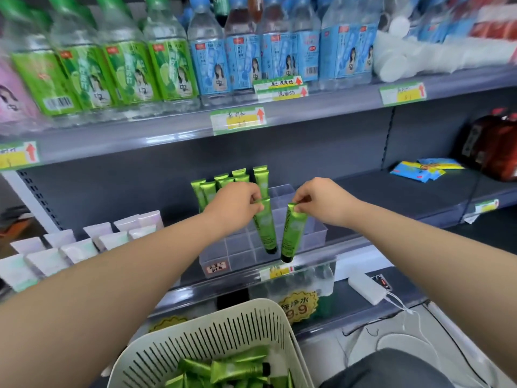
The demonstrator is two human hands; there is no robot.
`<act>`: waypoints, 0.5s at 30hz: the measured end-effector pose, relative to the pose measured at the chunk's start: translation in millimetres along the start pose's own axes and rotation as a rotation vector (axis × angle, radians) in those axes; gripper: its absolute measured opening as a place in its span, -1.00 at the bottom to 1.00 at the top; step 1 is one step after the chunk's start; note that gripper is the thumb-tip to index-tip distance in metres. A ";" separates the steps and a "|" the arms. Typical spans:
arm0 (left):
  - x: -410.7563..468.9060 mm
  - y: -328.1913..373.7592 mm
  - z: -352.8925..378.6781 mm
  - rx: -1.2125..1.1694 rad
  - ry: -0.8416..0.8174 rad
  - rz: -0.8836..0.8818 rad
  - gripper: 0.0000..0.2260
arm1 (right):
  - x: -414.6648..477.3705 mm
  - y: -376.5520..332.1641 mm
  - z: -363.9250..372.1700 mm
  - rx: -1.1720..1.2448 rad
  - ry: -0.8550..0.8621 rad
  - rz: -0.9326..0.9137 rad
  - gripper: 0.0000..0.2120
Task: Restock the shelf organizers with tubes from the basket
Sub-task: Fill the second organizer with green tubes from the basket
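Note:
My left hand [237, 201] pinches the crimped top of a green tube [265, 228] that hangs cap down over the clear shelf organizer [316, 233]. My right hand [316, 200] pinches the top of a second green tube [292, 233], also cap down, just in front of the organizer. Several green tubes [223, 183] stand upright in the organizer's back-left compartments; its front compartments look bare. The cream slotted basket [195, 340] sits low in front of me with several green tubes [235, 371] lying in it.
Pale pastel tubes [70, 247] stand in rows left of the organizer. Drink bottles [167, 65] fill the shelf above, whose edge hangs over my hands. Blue snack packets [425, 169] and a dark red package [492, 147] lie at the right. A white power bank [369, 287] with cables rests below.

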State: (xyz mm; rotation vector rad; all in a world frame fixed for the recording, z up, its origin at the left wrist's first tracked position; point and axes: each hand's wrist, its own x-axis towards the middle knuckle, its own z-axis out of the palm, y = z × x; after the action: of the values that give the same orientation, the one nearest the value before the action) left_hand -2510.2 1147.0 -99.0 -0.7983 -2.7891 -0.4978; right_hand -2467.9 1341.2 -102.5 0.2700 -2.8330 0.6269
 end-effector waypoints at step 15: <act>96.7 -5.6 27.9 0.049 0.126 0.056 -0.90 | 72.9 56.6 3.2 0.022 0.178 -0.006 -0.90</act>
State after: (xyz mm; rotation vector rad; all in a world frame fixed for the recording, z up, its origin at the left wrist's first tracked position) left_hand -2596.7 1198.8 -99.4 -0.8037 -2.6451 -0.4523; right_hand -2551.0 1380.9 -108.7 0.2148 -2.6560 0.6468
